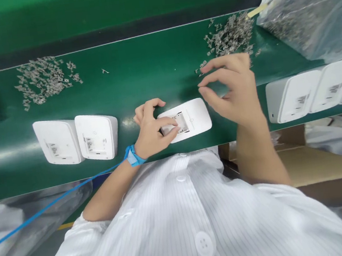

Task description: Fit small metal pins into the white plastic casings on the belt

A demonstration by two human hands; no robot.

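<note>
A white plastic housing [199,114] lies on the green bench in front of me, its rectangular recess facing up. My left hand [152,128] rests over the housing's left end. Its thumb and index finger come together at the recess; whatever is between the tips is too small to name. To the upper right of the housing, my right hand [231,88] is raised with thumb and index tips pinched, and I cannot make out anything in them. Just beyond that hand is a heap of small metal clips [231,34].
Two white housings [94,136] stand to the left, several more [299,94] to the right. Another scatter of metal clips [43,79] lies at the back left. A clear bag of parts [307,13] sits at the back right. A blue cord [57,199] trails from my left wristband.
</note>
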